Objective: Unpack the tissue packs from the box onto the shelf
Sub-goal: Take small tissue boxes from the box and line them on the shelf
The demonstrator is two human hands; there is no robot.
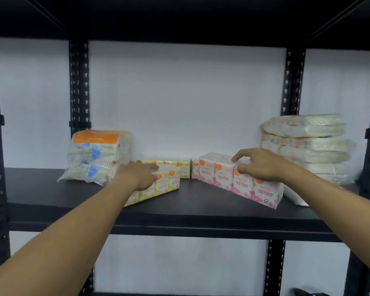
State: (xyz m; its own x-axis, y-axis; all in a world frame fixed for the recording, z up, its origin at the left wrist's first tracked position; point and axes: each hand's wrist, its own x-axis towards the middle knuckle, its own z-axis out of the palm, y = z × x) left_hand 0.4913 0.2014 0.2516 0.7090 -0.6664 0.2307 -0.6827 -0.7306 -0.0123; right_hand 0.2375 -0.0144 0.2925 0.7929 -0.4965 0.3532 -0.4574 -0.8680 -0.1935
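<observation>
Both arms extended forward over black shelf [179, 201]. Left hand [140, 175] palm down, fingers curled over top of yellow tissue pack [158, 186], gripping it; pack angled near shelf front. Right hand [263, 165] palm down, fingers and thumb pinching top of pink tissue pack [239, 180], angled on shelf. More yellow packs [171, 165] behind. Bagged packs [96, 155] at left, white stack [308, 146] at right.

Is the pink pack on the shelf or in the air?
On the shelf: the pink pack rests on the board, right hand gripping its top.
</observation>
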